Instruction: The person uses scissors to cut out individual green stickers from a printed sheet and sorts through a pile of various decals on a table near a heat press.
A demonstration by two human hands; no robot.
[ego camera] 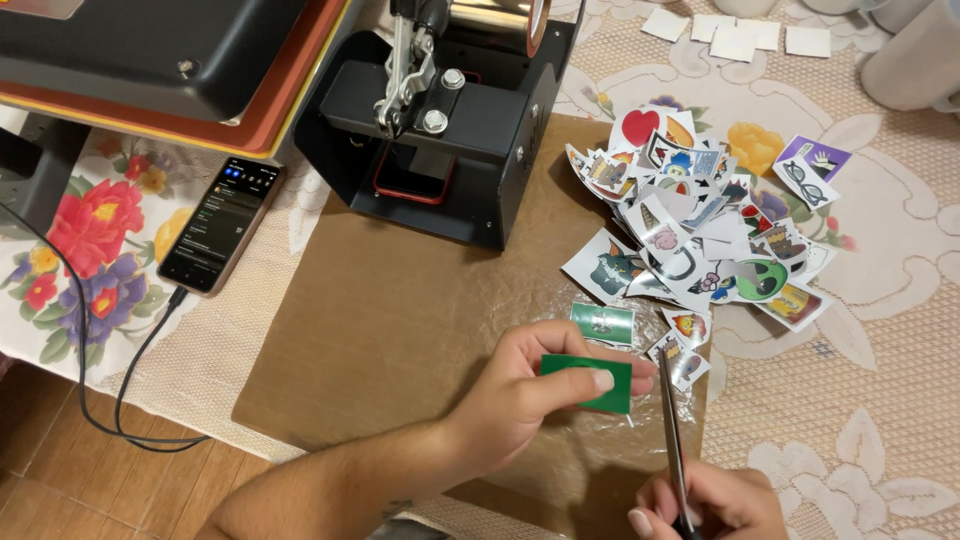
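My left hand (535, 385) pinches a small green rectangular sticker (596, 383) between thumb and fingers, just above a brown cardboard sheet (400, 320). My right hand (705, 505), at the bottom edge, grips a pair of scissors (670, 425) whose thin blades point up toward the green sticker's right edge. A second green sticker (603, 322) lies flat on clear plastic film just beyond my left hand. A loose pile of cut-out picture stickers (700, 215) sits to the upper right.
A black heat press machine (440, 110) stands at the back, with an orange-edged platen at the top left. A dark smartphone (220, 225) with a cable lies on the floral tablecloth at left. White paper squares (735, 35) and white cups are at the top right.
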